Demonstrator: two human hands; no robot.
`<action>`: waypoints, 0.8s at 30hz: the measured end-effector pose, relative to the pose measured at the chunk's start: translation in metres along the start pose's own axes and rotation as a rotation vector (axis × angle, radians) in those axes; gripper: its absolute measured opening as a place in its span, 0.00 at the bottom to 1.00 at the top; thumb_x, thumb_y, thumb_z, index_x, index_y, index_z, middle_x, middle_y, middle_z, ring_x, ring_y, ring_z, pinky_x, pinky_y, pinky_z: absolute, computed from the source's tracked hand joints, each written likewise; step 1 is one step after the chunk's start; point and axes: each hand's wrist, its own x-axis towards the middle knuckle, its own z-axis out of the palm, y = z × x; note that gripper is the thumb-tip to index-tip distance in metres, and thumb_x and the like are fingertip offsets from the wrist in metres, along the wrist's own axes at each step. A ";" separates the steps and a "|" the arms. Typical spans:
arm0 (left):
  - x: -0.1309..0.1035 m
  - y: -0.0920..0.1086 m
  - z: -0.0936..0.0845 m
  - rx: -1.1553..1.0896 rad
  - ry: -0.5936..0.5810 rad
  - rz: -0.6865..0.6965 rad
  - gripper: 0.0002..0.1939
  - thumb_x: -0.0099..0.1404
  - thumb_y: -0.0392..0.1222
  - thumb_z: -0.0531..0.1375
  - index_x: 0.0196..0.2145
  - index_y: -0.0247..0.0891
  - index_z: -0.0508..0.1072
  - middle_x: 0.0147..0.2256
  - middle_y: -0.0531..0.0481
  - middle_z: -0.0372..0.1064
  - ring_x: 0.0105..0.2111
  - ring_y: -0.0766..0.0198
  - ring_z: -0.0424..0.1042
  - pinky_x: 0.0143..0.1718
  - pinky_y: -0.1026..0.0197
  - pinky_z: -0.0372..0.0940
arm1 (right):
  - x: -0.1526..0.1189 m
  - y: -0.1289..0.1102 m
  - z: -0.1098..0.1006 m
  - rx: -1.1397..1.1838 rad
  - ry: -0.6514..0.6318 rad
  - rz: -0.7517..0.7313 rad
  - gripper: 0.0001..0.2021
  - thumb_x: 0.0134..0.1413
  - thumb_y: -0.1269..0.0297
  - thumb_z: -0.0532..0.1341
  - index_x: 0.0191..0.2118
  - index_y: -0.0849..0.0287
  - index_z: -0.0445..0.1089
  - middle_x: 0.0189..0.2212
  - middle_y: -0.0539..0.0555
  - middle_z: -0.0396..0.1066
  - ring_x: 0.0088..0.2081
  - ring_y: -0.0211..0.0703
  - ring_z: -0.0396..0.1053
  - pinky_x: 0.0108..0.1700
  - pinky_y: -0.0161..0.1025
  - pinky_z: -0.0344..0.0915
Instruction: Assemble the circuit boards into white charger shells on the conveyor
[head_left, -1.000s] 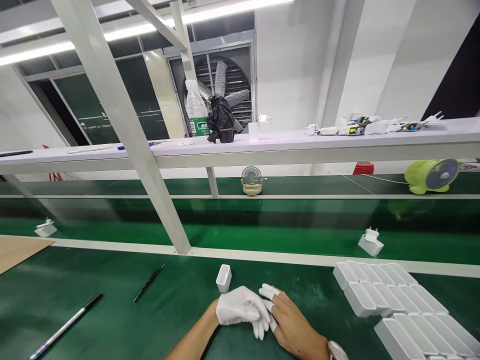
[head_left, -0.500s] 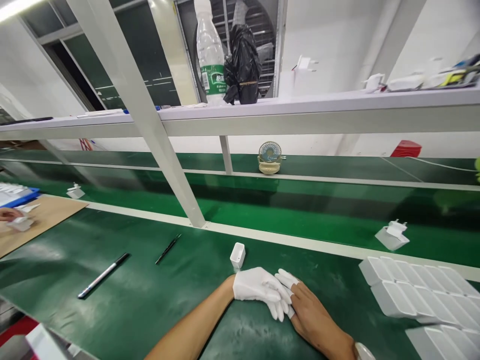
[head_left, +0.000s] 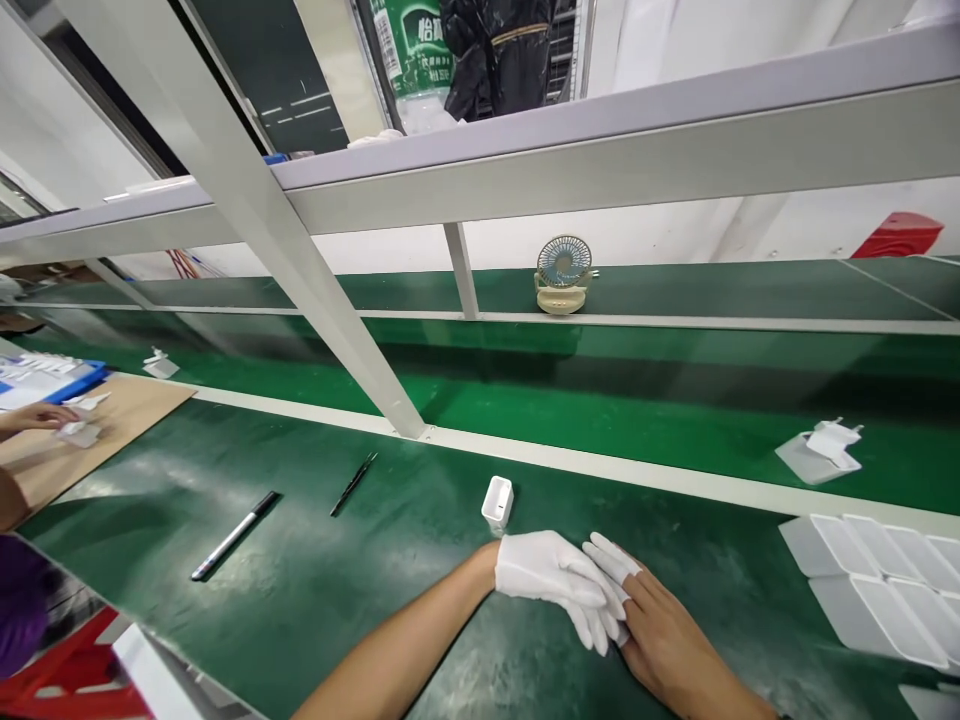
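Observation:
My left hand [head_left: 559,580], in a white glove, rests on the green mat [head_left: 420,610] with its fingers stretched out against my right hand [head_left: 652,620]. White covers wrap the right hand's fingertips, which touch the gloved fingers and are partly hidden by them. Neither hand shows an object in it. Just behind my left wrist stands a small white open-topped case [head_left: 497,502]. Further left lie black tweezers [head_left: 353,484] and a silver pen with a black cap [head_left: 236,535].
Several white trays [head_left: 877,590] stand at the right. On the green belt lie a white charger piece [head_left: 825,450] and another at the far left. A slanted metal post [head_left: 322,310] rises behind the mat. Another person's hand [head_left: 37,418] is at the left, over brown board.
The view has tilted down and turned, so the shelf sits higher and the case and hands appear further right. My hands keep nearly the same pose against each other.

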 end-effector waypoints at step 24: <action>-0.005 0.019 0.009 0.291 0.173 0.085 0.22 0.64 0.54 0.63 0.41 0.28 0.78 0.39 0.35 0.76 0.32 0.59 0.77 0.37 0.57 0.70 | 0.034 -0.001 -0.029 -0.118 -0.060 0.030 0.19 0.60 0.68 0.56 0.53 0.73 0.70 0.65 0.68 0.57 0.69 0.56 0.46 0.69 0.53 0.50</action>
